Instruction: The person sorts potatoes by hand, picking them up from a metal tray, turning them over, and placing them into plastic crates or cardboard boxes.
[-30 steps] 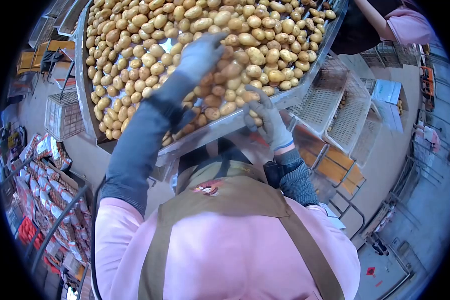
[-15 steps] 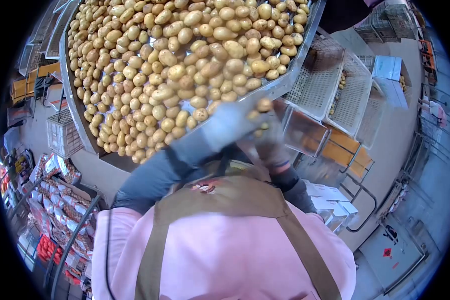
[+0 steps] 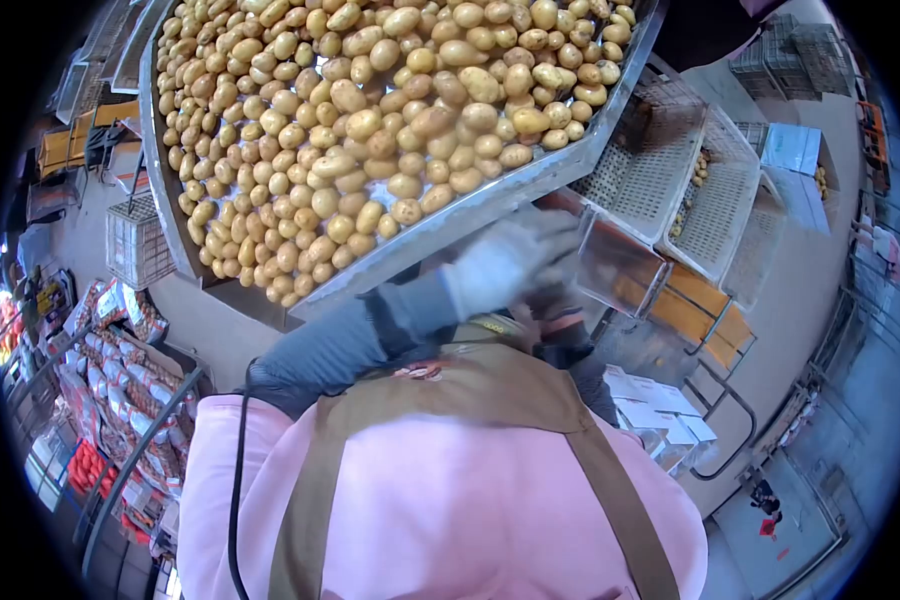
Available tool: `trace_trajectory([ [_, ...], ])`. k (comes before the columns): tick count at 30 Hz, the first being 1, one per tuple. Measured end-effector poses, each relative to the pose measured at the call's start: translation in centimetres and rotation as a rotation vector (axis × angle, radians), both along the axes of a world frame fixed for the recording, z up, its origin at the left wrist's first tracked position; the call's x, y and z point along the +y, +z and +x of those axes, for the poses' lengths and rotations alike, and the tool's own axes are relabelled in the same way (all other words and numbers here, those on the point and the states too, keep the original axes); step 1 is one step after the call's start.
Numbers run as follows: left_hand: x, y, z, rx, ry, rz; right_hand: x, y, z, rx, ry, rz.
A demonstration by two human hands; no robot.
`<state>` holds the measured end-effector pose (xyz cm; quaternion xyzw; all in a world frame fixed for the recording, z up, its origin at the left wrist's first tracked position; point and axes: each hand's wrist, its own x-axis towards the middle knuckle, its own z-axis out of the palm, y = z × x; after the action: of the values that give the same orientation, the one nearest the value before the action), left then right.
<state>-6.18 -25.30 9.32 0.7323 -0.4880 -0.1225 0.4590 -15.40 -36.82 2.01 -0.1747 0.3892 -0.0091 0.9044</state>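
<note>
Small yellow-brown potatoes (image 3: 365,125): they lay in a crowded, mostly single layer across the wide metal tray (image 3: 480,205), beyond its near rim from the wearer, with pale gaps between some.

Left hand: in a grey-white glove (image 3: 490,272), it was just outside the tray's near rim, reaching across in front of the body, its fingers blurred.

Right hand: in a darker glove (image 3: 558,300), it was close behind and below the left one, partly hidden by it, on the same side of the tray.

Grip: the left fingers looked loosely extended, but how far open either hand was, and whether it held a potato, I could not tell through the blur and overlap.

Handling: as I judged it, smooth round potatoes called for a cupped palm, a light hold and a low, gentle release; a hard pinch or a long drop risked bruising or rolling. Clearing the tray's raised rim with the knuckles seemed wise, as did keeping the two hands from knocking together.

Surroundings: two pale perforated plastic crates (image 3: 635,195) (image 3: 715,215) stood right of the tray, white cardboard boxes (image 3: 660,410) nearer the wearer's right side; filled net sacks (image 3: 120,390) were left of the tray, towards the wearer.
</note>
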Motion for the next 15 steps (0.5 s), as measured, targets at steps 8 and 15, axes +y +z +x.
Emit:
trace_trajectory([
  [8, 5.9, -5.9, 12.8, -0.336, 0.484, 0.705, -6.0, 1.5, -3.4, -0.341, 0.082, 0.331],
  [15, 9.1, -4.8, 8.7, 0.377, 0.726, 0.094, -15.3, -4.3, -13.2, 0.257, 0.285, -0.701],
])
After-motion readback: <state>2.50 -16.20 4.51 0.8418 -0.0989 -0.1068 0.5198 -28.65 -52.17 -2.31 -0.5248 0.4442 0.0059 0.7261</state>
